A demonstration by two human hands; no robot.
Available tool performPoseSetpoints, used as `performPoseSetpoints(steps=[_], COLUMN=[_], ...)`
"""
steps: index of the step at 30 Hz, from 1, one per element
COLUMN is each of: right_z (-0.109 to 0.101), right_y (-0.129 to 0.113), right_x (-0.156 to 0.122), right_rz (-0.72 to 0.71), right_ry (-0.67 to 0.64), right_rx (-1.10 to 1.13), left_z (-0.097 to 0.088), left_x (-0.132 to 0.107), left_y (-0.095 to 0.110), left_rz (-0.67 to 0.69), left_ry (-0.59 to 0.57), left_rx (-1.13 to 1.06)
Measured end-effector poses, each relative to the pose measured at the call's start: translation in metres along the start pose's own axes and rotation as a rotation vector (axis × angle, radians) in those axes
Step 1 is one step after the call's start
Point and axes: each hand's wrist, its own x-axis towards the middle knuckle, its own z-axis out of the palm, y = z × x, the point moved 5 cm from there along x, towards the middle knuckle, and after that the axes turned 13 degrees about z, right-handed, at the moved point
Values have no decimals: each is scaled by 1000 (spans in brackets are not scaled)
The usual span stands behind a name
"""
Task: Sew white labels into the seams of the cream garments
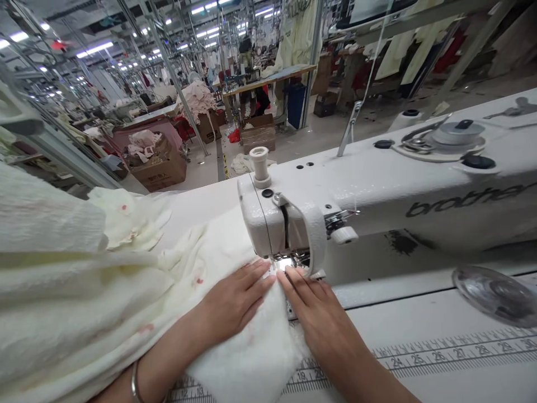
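Observation:
Cream fabric with small reddish prints [251, 358] lies under the head of a white sewing machine [289, 212]. My left hand [235, 299] rests flat on the fabric, just left of the lit needle area, fingers stretched forward. On the other side, my right hand [312, 305] lies with its fingers extended at the fabric's right edge, the fingertips close to the presser foot. The tips of both hands nearly meet there. Whether any fingertip pinches the cloth is hidden. More of the cream fabric is bunched at the left.
A printed ruler scale [419, 358] runs along the table's front. At the right sits a clear plastic disc [495, 294]. Beyond the machine are a cardboard box [157, 170] with cloth, a wooden-topped table [268, 78] and metal posts.

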Motion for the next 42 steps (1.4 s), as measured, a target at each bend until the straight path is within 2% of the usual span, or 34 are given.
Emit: performPoseSetpoints(steps=[7, 12, 17, 23, 29, 35, 39, 42], right_z=[4, 4, 7, 5, 1, 1, 1, 4], right_y=[0, 1, 2, 2, 0, -7, -22, -40], right_x=[-4, -1, 0, -5, -8, -17, -18, -13], right_rz=[7, 26, 66, 34, 23, 73, 9, 8], right_ry=[-25, 17, 11, -8, -14, 40, 77, 86], right_rx=[14, -7, -23, -32, -46, -1, 34, 18], left_z=[1, 5, 6, 8, 8, 7, 8, 8], left_x=[0, 1, 1, -2, -2, -2, -3, -11], left_y=[-1, -11, -19, -18, -19, -16, -15, -23], left_rz=[-6, -59, -57, -48, -72, -78, -55, -122], left_ry=[-14, -63, 7, 98, 101, 100, 158, 236], left_rx=[-2, -16, 17, 49, 29, 13, 58, 68])
